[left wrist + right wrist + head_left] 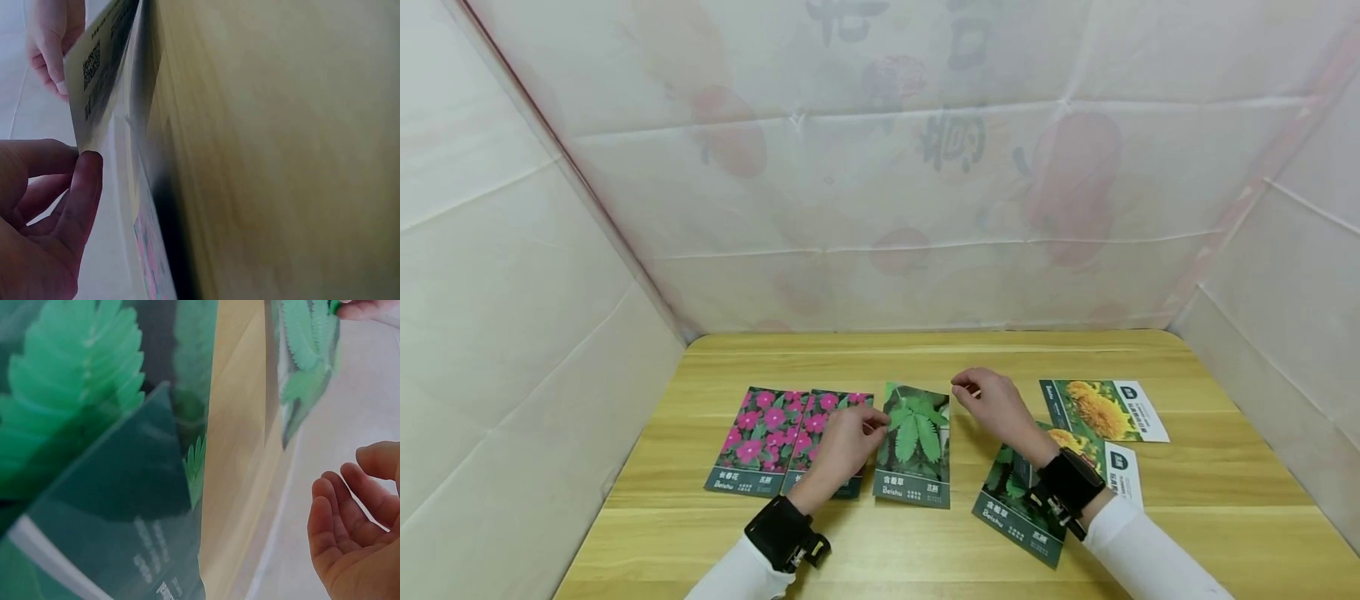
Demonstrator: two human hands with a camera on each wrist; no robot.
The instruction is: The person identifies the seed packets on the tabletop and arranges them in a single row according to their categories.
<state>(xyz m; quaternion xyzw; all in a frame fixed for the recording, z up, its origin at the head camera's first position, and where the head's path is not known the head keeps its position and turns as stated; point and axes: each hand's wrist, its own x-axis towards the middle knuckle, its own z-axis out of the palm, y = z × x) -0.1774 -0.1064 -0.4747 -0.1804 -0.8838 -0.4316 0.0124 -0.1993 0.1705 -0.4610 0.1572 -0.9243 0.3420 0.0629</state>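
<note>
My left hand (pixel 847 440) pinches the left edge of a green-leaf seed packet (pixel 913 433) between thumb and fingers. In the left wrist view this packet (pixel 94 69) is raised at an angle, its pale back with a printed code showing. My right hand (pixel 996 406) hovers just past the packet's upper right corner, apart from it. The right wrist view shows that hand's fingers (pixel 337 512) loosely curled with nothing between them. Two pink-flower seed packets (pixel 752 437) lie side by side at the left, the inner one partly behind my left hand.
Below my right forearm lies another green-leaf packet (pixel 1018 521), overlapping a yellow-flower packet (pixel 1123 471). A second yellow-flower packet (pixel 1101 411) lies beyond them. The wooden table (pixel 880 558) is bounded by pale cloth walls (pixel 850 292) at the back and sides.
</note>
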